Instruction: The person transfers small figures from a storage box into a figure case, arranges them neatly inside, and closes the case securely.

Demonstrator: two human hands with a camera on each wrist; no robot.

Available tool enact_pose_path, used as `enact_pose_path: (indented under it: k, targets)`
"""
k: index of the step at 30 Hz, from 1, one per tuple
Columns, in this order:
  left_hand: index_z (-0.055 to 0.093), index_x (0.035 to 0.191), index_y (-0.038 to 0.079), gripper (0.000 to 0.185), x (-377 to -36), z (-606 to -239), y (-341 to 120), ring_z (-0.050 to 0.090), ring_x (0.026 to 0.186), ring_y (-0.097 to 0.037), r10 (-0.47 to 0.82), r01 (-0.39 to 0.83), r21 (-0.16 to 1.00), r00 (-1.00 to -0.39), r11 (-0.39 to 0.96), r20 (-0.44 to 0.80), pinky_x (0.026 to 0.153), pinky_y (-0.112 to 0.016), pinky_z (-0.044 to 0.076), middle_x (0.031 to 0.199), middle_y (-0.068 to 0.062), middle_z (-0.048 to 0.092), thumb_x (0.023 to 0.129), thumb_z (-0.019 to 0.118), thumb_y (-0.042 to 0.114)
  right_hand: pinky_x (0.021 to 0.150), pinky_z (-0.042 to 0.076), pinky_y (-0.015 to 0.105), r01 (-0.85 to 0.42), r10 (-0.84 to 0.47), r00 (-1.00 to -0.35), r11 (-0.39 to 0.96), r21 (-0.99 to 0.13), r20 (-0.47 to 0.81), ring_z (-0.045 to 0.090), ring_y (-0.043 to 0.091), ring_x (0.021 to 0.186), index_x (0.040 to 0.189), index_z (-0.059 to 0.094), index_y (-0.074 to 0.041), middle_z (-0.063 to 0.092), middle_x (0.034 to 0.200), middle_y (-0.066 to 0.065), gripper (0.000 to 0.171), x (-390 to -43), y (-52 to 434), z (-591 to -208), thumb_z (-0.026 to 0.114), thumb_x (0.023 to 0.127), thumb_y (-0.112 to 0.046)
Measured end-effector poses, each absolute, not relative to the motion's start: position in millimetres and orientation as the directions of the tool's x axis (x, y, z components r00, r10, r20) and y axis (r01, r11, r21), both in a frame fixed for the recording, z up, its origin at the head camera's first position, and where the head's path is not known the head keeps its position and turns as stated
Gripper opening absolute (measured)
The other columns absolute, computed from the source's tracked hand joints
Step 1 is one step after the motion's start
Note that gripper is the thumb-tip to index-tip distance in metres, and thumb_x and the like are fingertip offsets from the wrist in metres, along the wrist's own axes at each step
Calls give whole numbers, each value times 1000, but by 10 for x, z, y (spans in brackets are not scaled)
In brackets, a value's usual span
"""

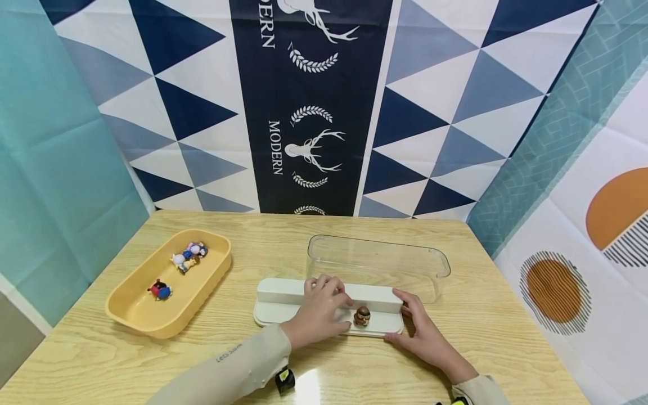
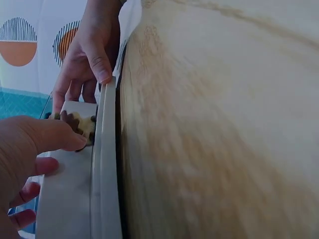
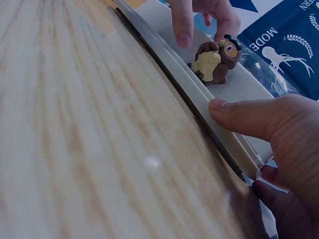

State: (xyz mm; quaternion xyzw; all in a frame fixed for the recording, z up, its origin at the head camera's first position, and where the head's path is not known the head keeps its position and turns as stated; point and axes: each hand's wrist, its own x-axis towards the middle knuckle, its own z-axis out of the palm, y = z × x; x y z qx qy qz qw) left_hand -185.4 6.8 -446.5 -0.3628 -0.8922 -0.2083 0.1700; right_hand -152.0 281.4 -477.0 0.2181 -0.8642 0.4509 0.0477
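Two hands frame a small brown figurine (image 1: 361,316) standing upright on the lower step of a white stepped base (image 1: 283,312), near its right end, on a wooden table (image 1: 506,337). The left hand (image 1: 319,306) lies across the base from the near side, its fingers draped over the raised back step and its thumb reaching toward the figurine, just short of it or touching; the wrist views do not settle which. The right hand (image 1: 422,332) steadies the base's right end, thumb pressed on the front rim and fingers loosely spread, gripping nothing. Running left to right, the base's long axis puts the figurine between the hands, the left thumb nearer. Behind stands a clear plastic cover (image 1: 379,264); well apart at left, a yellow tray (image 1: 126,312) holds more figurines (image 1: 188,256).
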Motion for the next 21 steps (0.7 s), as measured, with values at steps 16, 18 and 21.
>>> enact_pose_path:
  k: [16, 18, 21]
  targets:
    - [70, 105, 20, 31, -1862, -4329, -306, 49, 106, -17, 663, 759, 181, -640, 626, 389, 96, -47, 33, 105, 4, 58, 78, 81, 30, 105, 31, 12, -424, -332, -899, 495, -758, 286, 39, 6, 129, 153, 30, -15, 38, 142, 10, 88, -1517, 2817, -4771, 83, 83, -20]
    - [70, 106, 19, 32, -1859, -4312, -359, 50, 105, -17, 666, 758, 168, -639, 630, 386, 95, -47, 33, 104, 5, 59, 78, 82, 30, 105, 30, 11, -424, -331, -899, 496, -757, 287, 39, 6, 129, 153, 30, -15, 38, 142, 10, 89, -1517, 2814, -4772, 83, 82, -20]
    - [69, 107, 19, 34, -1856, -4284, -449, 51, 106, -17, 662, 754, 152, -640, 639, 390, 95, -47, 34, 105, 5, 60, 77, 82, 30, 105, 30, 11, -421, -331, -900, 499, -757, 283, 39, 8, 130, 153, 30, -15, 38, 142, 10, 89, -1518, 2811, -4768, 84, 82, -20]
